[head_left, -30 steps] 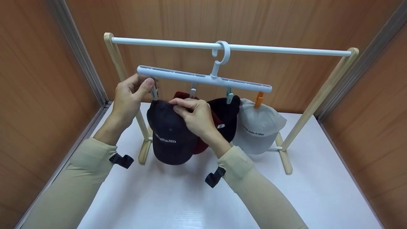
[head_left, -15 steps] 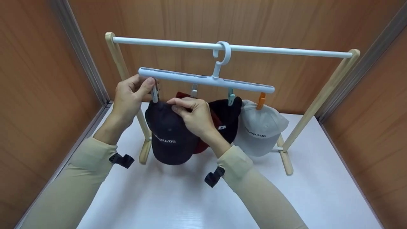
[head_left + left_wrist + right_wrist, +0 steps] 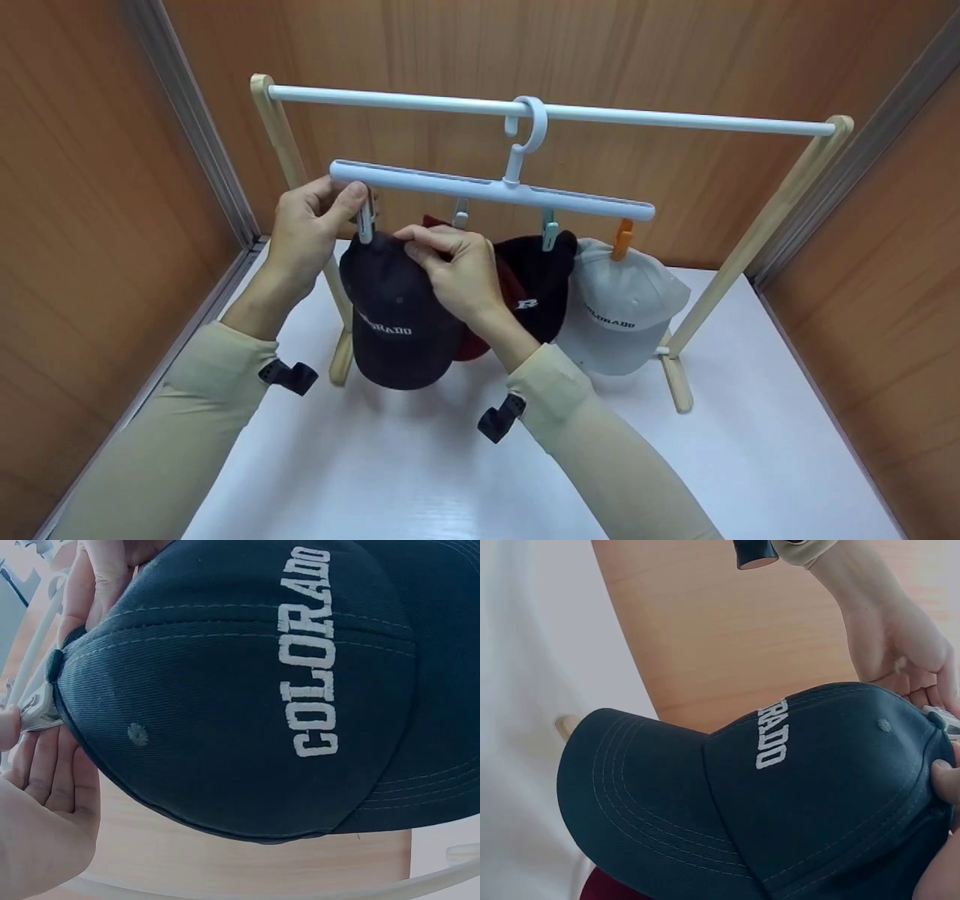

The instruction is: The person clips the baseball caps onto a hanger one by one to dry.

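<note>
A dark navy baseball cap [image 3: 397,300] with white COLORADO lettering hangs brim down below the left end of a pale blue hanger [image 3: 435,182]. My left hand [image 3: 296,236] pinches the grey clip [image 3: 366,223] at that end between thumb and fingers; the clip's tip is right at the cap's edge. With thumb and forefinger, my right hand [image 3: 461,274] pinches the same cap near its upper edge. In the left wrist view, the clip [image 3: 41,706] meets the cap's rim beside the fingers. The right wrist view has the cap's brim [image 3: 622,787] pointing left.
Behind hang a dark red cap [image 3: 472,346], a black cap [image 3: 544,281] under a teal clip [image 3: 550,234], and a light grey cap [image 3: 622,300] under an orange clip [image 3: 622,240]. The hanger hooks over the white rod [image 3: 675,118] of a wooden-legged rack. Wood-panelled walls enclose the white table [image 3: 420,480].
The navy cap has shifted slightly left, while the hanger and the other caps have moved a little to the right. Both hands keep their grips.
</note>
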Demonstrator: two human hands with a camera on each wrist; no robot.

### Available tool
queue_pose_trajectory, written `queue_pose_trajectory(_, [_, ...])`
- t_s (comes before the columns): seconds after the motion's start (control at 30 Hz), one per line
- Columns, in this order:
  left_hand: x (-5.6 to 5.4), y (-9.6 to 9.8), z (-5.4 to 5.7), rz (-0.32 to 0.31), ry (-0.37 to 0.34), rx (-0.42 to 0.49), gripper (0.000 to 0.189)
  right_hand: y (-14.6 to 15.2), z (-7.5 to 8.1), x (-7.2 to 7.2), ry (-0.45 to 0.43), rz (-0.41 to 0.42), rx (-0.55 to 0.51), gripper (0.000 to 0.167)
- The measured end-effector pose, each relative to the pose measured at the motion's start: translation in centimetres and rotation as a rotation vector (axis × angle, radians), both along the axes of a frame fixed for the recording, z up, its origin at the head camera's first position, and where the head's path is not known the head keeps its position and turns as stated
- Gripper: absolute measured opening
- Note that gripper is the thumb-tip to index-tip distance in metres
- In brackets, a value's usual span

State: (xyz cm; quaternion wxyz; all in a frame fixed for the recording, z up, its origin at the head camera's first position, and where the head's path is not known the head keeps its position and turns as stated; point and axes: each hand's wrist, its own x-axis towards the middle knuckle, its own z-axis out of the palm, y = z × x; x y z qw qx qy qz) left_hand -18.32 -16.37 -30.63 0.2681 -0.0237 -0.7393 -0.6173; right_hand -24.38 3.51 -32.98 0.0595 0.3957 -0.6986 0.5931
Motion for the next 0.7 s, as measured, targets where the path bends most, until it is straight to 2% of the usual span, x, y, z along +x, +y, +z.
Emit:
queue_pose_trajectory(0.27, [-0.14, 0.22, -0.13, -0.002, -0.003, -0.004, 0.032, -0.44, 0.02, 0.12, -0.025, -0.066, -0.047, 0.015])
queue_pose_trajectory(0.5, [-0.26, 0.38, -0.3, -0.014, 0.0, -0.008, 0.03, -0.43, 0.12, 0.33, -0.062, -0.093, -0.074, 0.013])
queue_pose_trajectory(0.7, [-0.04, 0.33, -0.37, -0.01, -0.015, -0.051, 0.034, -0.33, 0.16, 0.38, -0.104, -0.1, -0.069, 0.013])
